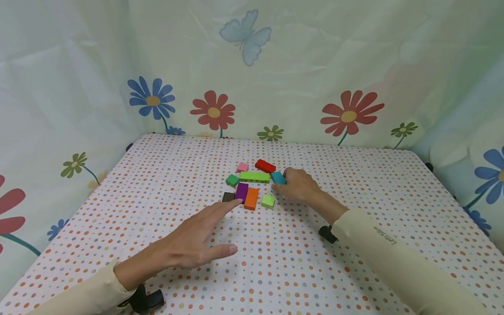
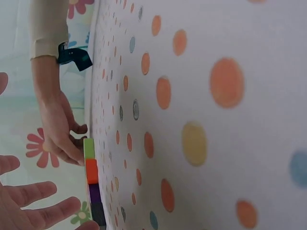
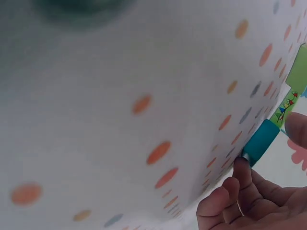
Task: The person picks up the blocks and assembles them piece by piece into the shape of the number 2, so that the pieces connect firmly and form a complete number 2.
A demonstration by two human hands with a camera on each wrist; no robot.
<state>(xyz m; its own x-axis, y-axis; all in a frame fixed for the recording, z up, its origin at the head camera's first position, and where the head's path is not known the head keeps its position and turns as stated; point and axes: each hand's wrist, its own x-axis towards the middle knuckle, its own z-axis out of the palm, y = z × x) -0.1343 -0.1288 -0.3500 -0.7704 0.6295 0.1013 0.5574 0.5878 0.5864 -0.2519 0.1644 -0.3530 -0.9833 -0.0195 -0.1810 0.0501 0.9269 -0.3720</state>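
A small group of coloured blocks lies on the dotted cloth. My right hand (image 1: 297,186) holds a blue block (image 1: 278,177) between thumb and fingers at the group's right side; the right wrist view shows a fingertip (image 3: 242,167) against the block's end. My left hand (image 1: 197,238) is spread, thumb apart, with its fingertips by the purple block (image 1: 241,191) and the black block (image 1: 228,197); whether they touch cannot be told. An orange block (image 1: 251,198) stands beside the purple one. A light green block (image 1: 268,201) lies to their right.
Behind are a long green block (image 1: 254,176), a red block (image 1: 265,166), a pink block (image 1: 242,167) and a darker green block (image 1: 232,180). The dotted tablecloth (image 1: 189,166) ends at a flowered curtain (image 1: 283,74) at the back and sides.
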